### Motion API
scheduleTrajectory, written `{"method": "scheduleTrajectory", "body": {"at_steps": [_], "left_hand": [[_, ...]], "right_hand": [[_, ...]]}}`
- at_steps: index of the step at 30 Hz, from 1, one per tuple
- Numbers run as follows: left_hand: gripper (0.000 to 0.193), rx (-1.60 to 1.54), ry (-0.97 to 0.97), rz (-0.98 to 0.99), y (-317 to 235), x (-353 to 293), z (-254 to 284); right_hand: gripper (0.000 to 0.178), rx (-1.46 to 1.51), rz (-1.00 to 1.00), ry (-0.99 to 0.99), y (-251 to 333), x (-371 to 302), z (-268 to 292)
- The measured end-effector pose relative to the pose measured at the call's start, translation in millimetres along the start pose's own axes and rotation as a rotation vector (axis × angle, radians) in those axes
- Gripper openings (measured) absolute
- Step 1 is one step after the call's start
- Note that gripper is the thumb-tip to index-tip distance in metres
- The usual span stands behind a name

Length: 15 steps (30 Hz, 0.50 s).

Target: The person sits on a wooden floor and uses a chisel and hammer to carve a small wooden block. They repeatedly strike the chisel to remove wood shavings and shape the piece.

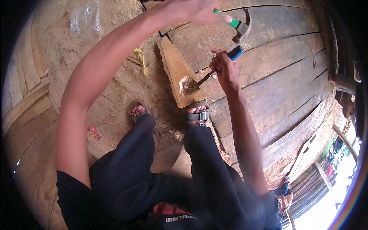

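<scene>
My left hand (202, 11) is raised at the top, its fingers closed round a claw hammer (240, 32) with a green handle. The hammer's head hangs just above the blue handle end of a chisel (235, 53), apart from it. My right hand (226, 71) grips the chisel, which slants down to the left. Its tip rests at a rough, pale hollow (186, 85) cut in a wooden block (175, 63). Wood chips lie in the hollow. The block's near end is beside my sandalled right foot (197, 111).
Wide wooden planks (276, 76) spread to the right of the block. Sawdust-covered ground (115, 88) lies to the left, with a yellow strip (143, 61), a clear plastic bag (85, 18) and a small red wrapper (94, 132). My left foot (137, 109) stands near the block.
</scene>
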<state>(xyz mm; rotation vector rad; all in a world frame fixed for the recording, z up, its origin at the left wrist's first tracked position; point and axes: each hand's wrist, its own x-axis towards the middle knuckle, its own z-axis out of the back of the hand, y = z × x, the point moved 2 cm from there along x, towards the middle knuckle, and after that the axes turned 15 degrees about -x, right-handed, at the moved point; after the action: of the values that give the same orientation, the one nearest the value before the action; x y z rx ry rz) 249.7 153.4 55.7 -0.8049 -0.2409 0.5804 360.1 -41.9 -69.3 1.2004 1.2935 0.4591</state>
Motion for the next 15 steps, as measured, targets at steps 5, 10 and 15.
{"method": "scheduleTrajectory", "body": {"at_steps": [5,10,15], "left_hand": [[0.061,-0.092,-0.025,0.095,13,12,-14],[0.061,-0.183,-0.048,0.130,8,15,-17],[0.062,0.042,0.049,0.070,8,10,-16]], "right_hand": [[0.019,-0.020,0.014,-0.003,0,-2,-3],[0.017,-0.011,-0.009,-0.007,1,-1,2],[0.016,0.002,0.012,-0.004,-3,-2,4]]}}
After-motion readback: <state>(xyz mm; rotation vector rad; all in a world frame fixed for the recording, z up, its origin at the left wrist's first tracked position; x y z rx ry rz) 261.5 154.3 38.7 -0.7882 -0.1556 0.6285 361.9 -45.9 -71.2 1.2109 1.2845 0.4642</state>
